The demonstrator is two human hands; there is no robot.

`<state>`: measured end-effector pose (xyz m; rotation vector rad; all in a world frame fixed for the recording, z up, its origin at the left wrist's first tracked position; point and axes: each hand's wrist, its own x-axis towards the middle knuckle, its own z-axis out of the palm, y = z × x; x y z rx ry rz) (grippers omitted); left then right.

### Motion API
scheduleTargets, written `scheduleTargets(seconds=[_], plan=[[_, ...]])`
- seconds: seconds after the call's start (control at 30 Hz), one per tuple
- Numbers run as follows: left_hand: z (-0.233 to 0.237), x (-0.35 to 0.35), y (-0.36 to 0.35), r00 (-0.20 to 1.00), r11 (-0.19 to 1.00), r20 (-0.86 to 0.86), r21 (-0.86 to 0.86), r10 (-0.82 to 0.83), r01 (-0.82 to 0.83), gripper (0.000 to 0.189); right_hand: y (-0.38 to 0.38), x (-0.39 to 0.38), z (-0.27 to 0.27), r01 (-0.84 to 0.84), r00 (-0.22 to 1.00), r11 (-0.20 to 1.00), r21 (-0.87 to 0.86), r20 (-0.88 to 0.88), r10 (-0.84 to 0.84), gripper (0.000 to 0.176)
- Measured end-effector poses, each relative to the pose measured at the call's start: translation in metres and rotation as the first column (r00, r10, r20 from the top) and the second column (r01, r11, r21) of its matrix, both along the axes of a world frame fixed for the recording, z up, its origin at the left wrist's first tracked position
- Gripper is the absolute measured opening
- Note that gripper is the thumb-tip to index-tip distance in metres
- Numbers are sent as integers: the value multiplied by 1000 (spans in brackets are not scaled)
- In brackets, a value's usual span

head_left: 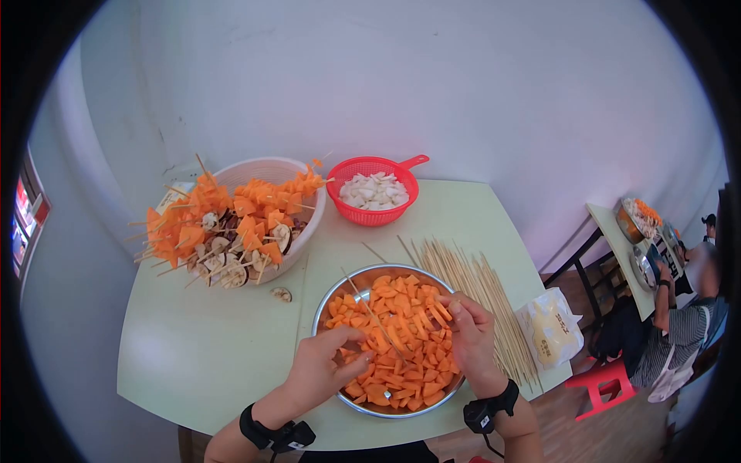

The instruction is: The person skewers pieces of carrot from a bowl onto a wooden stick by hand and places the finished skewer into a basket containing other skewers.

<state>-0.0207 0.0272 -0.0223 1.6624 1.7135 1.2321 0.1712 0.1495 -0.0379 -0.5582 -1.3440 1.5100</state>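
Note:
A steel bowl (318,315) full of cut carrot pieces (413,370) stands before me. Above it, my right hand (471,332) pinches the right end of a row of carrot slices (413,326) that look threaded on a skewer. At the row's left end, my left hand (330,359) has thumb and fingers curled toward each other; what lies between the fingertips is hard to make out against the carrots. One thin bamboo skewer (370,311) leans slantwise over the bowl, near my left fingertips. Many loose bamboo skewers (482,309) lie right of the bowl.
At the back left, a white basin (309,231) is heaped with skewers of carrot and eggplant (231,224). A red colander (370,218) holds white pieces. An eggplant slice (282,294) lies on the table. A tissue pack (551,328) is at right. Another person (679,332) sits farther right.

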Motion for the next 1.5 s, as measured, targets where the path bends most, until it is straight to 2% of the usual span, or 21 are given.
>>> scheduleTargets(seconds=[0.03, 0.17, 0.27, 0.37, 0.47, 0.53, 0.63, 0.67, 0.73, 0.83, 0.97, 1.03, 1.07, 1.13, 1.27, 1.33, 1.37, 1.47, 1.5], plan=[[1, 0, 0, 996, 1000, 81, -19, -23, 24, 24, 0, 0, 0, 2, 1000, 1000, 30, 26, -3, 22], [-4, -1, 0, 983, 999, 180, -18, -39, 43, 22, -2, 0, 0, 0, 999, 1000, -5, -39, -1, 20], [-2, -2, 1, 986, 999, 161, 39, -44, 38, 21, -1, 2, -2, 14, 999, 995, 97, 35, -17, 20], [-2, -2, 0, 994, 997, 103, 62, -44, 38, 23, -4, 0, 1, 43, 998, 996, 78, 38, -46, 20], [-2, -2, -1, 993, 995, 103, 91, -53, 43, 23, -7, -2, 4, -13, 999, 1000, -11, -40, 12, 20], [-2, -1, -1, 999, 988, -9, 152, -34, 35, 23, -8, -4, 5, -8, 998, 999, -32, -58, 6, 20], [1, -2, -2, 997, 989, -63, 141, -41, 49, 22, -8, -2, 1, 13, 1000, 1000, -9, -27, -13, 20], [3, -2, -2, 997, 989, -63, 142, -40, 48, 22, -7, -2, 1, 12, 1000, 1000, -8, -27, -12, 20], [7, -2, -4, 996, 998, 64, 2, -59, 59, 22, -6, -1, 1, 12, 1000, 1000, 13, -17, -12, 20], [14, -6, -5, 984, 990, 149, -84, -98, 112, 22, -6, 1, -1, -4, 1000, 1000, 30, -22, 5, 20], [14, -6, -6, 984, 993, 151, -56, -95, 104, 23, -8, -1, 1, 14, 1000, 999, 40, -18, -14, 20], [10, -5, -5, 996, 996, -65, 53, -63, 66, 23, -9, -2, -2, 43, 999, 999, 12, -27, -43, 19], [9, -5, -6, 996, 997, -64, 54, -60, 64, 23, -8, -2, -2, 41, 999, 999, 13, -25, -40, 19], [8, -6, -6, 979, 997, -190, 25, -68, 74, 23, -6, -1, 0, 79, 997, 997, 5, 0, -79, 23], [7, -4, -4, 979, 993, -165, -7, -119, 119, 22, -1, 1, 1, 69, 997, 995, 74, -22, -67, 24], [4, -4, -1, 999, 996, -41, 88, -24, 27, 17, 3, 4, -1, 108, 992, 989, 100, -69, -102, 25], [3, -6, 0, 999, 996, -40, 85, -28, 31, 17, 5, 6, -1, 112, 992, 989, 97, -68, -106, 25], [3, -11, 2, 991, 1000, -131, 7, 10, -9, 13, 8, 4, 9, 56, 991, 998, 4, -123, -55, 28], [3, -12, 3, 999, 999, -18, 36, 36, -35, 11, 4, -1, 16, -108, 962, 988, -111, -261, 76, 30]])
